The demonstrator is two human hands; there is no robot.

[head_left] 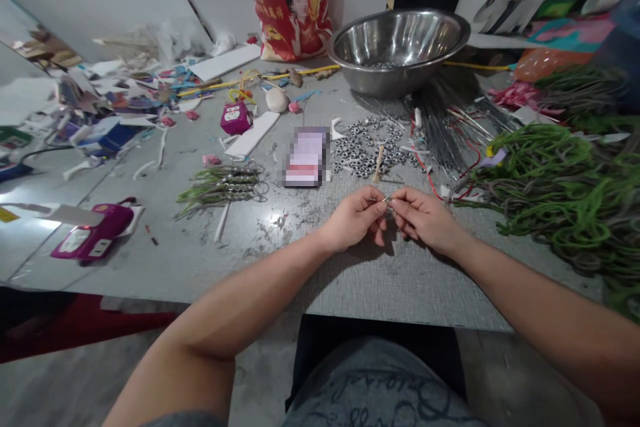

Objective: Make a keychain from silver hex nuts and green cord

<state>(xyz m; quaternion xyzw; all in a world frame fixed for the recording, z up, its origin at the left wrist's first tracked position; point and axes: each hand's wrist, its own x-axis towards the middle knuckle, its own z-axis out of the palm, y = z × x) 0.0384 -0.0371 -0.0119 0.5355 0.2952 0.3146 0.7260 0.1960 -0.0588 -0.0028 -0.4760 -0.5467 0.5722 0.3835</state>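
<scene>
Left grip (pixel 356 217) beside right grip (pixel 423 217) (both pinched).

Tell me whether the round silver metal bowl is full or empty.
Neither: small shiny grey pieces show low inside the round silver metal bowl, and its inner wall above them is bare. Their depth is hidden.

Looks dim and greyish, with white glare on the table (pixel 440 287) between the phone (pixel 306 153) and the near edge. Gleams in streaks inside the steel bowl (pixel 395 83) by the far edge. Falls into soft shadow under the left hand (pixel 356 217) and right hand (pixel 424 215), towards the near edge. Softens to blur among scraps (pixel 145 87) near the far left corner. Stretches towards the frame's sides. Breaks into mosaic squares over the phone and part of the red bag (pixel 274 30).
</scene>
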